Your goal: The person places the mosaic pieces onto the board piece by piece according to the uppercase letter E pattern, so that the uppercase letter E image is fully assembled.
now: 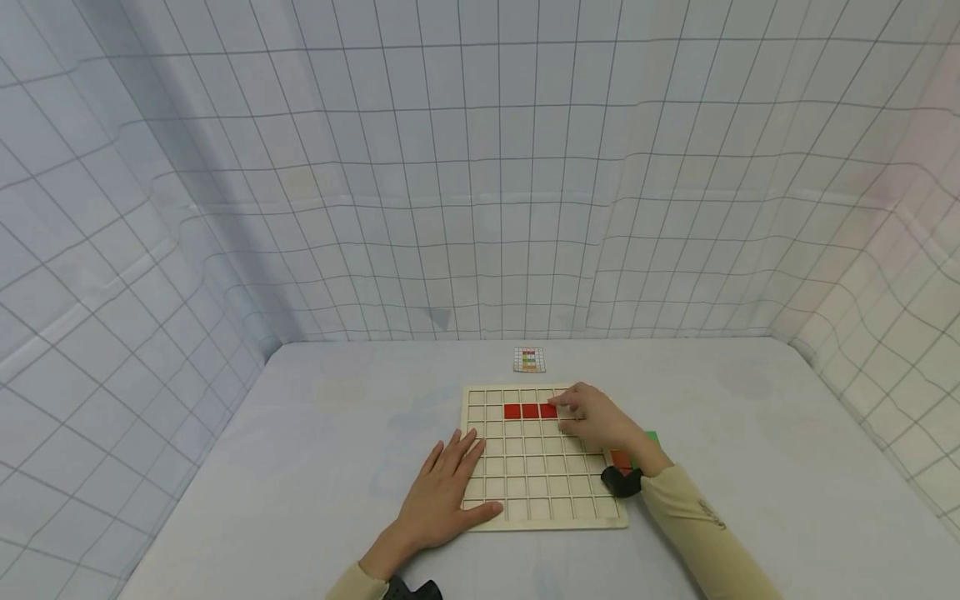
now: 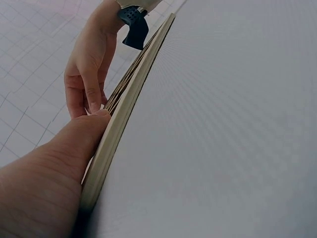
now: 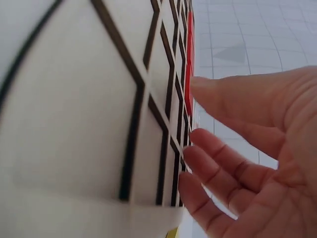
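Note:
A pale wooden grid board (image 1: 536,527) lies on the table. Three red square tiles (image 1: 530,411) sit side by side in one row of its cells, near the far edge. My right hand (image 1: 596,417) reaches over the board from the right, a fingertip on the rightmost red tile. In the right wrist view that fingertip meets the red strip (image 3: 189,64), and the other fingers (image 3: 213,171) bend loosely with nothing between them. My left hand (image 1: 442,492) rests spread on the board's left edge, its thumb over the near corner.
A small card (image 1: 529,360) with a coloured grid pattern lies beyond the board. Orange-red (image 1: 621,460) and green (image 1: 652,437) pieces show beside the board at right, partly hidden under my right wrist. Grid-patterned curtains (image 1: 480,208) enclose the white table (image 1: 337,417).

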Demonstrator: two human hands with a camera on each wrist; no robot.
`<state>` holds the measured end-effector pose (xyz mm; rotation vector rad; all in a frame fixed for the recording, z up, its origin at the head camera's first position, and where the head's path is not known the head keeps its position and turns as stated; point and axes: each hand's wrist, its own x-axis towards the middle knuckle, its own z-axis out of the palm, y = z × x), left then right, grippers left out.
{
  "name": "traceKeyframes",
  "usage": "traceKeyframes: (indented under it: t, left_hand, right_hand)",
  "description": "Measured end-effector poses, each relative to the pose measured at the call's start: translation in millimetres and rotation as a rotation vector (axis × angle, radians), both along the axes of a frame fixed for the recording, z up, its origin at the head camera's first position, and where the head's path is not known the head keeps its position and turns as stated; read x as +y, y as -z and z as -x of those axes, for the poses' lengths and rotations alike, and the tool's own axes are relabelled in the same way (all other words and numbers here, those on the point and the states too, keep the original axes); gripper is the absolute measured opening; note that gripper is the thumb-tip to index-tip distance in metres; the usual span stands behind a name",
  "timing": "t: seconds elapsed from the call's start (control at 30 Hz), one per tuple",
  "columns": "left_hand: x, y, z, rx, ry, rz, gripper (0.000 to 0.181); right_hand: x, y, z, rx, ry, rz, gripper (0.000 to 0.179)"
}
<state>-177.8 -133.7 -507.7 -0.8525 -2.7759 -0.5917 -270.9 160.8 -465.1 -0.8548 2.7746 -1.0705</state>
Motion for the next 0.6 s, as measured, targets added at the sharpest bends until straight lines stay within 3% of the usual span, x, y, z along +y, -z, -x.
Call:
traceKeyframes:
  t: [0.17, 0.27, 0.33, 0.47, 0.6]
  left_hand:
    - [0.0, 0.4, -0.2, -0.023, -0.003, 0.004, 0.088]
    - [-0.1, 0.0, -0.2, -0.032, -0.004, 0.003, 0.087]
    - [-0.2, -0.8, -0.3, -0.034, -0.006, 0.007, 0.087]
    - [-0.3, -1.3, -0.6, -0.019, -0.004, 0.006, 0.087]
    - [-0.4, -0.4, -0.2, -0.011, 0.000, -0.001, 0.086]
  right_hand:
    - [11.8, -4.4, -0.8, 0.024, 0.120, 0.074, 0.026]
    - [21.6, -7.8, 0.5, 0.030, 0.203, 0.035, 0.025]
    - [28.5, -8.9, 2.0, 0.020, 0.209, -0.004, 0.027]
    - [40.6, -5.4, 5.1, 0.034, 0.143, -0.072, 0.029]
    - [47.7, -1.2, 6.3, 0.025, 0.154, -0.103, 0.029]
